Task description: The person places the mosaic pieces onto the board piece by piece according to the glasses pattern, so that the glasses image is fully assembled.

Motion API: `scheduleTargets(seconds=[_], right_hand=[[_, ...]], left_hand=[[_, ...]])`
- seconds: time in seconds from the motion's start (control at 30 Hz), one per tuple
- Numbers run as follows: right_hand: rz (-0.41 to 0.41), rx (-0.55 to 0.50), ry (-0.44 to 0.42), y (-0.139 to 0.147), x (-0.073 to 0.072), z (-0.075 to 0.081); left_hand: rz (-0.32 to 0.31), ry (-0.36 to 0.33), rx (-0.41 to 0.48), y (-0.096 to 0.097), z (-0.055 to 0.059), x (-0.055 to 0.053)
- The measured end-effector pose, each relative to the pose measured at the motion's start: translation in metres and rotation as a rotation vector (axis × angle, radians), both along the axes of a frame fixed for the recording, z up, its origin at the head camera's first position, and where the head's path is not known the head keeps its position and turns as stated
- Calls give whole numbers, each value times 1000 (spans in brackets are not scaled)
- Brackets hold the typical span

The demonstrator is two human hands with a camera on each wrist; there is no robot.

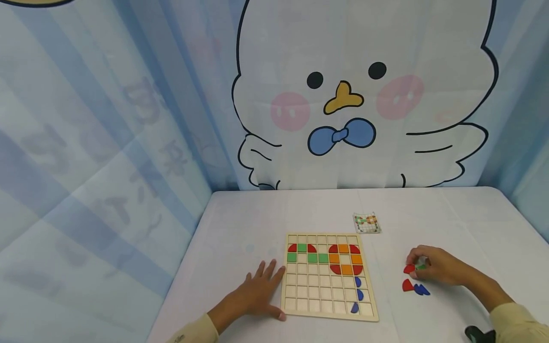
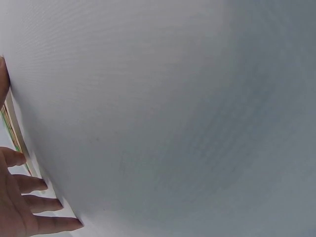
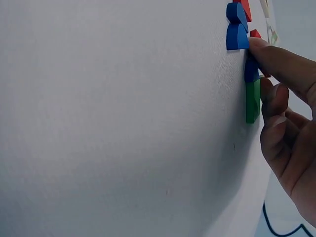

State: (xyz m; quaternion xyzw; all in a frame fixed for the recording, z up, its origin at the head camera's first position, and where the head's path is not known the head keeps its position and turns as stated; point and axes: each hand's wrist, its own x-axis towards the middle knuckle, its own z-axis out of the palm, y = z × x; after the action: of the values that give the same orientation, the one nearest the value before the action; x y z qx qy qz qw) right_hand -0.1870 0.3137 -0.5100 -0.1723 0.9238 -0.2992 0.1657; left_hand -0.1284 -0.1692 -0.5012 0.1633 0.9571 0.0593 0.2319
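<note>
My left hand [image 1: 259, 290] lies spread at the left edge of the wooden grid board [image 1: 326, 318], with the index fingertip and thumb against its rim. Red, green and orange pieces fill squares in the board's upper rows; several blue pieces [image 1: 360, 295] sit in the right part. Off to the right, my right hand [image 1: 439, 267] pinches a red quarter-circle piece [image 1: 409, 269] between thumb and fingers. A green piece [image 3: 252, 101] and a blue piece [image 3: 251, 70] lie right by the fingers. Closer to me are another red piece [image 1: 407, 285] and blue pieces [image 1: 421, 289].
A small pattern card [image 1: 367, 223] lies behind the board on the white table [image 1: 240, 219]. Past the table's far edge hangs a curtain [image 1: 343, 166] with a cartoon figure. A dark object [image 1: 478, 334] shows beside the right sleeve.
</note>
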Motion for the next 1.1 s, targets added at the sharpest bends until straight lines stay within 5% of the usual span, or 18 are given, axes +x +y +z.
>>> scheduleTargets(seconds=[0.33, 0.6, 0.9, 1.1], right_hand=[[11, -88, -48, -13, -3, -1], [-55, -158, -103, -27, -5, 9], [-3, -128, -1, -49, -8, 13], [29, -173, -11, -72, -16, 12]], left_hand=[[5, -9, 3, 0, 1, 1], [-2, 2, 3, -1, 0, 1], [-5, 0, 0, -2, -1, 0], [-2, -4, 1, -2, -1, 0]])
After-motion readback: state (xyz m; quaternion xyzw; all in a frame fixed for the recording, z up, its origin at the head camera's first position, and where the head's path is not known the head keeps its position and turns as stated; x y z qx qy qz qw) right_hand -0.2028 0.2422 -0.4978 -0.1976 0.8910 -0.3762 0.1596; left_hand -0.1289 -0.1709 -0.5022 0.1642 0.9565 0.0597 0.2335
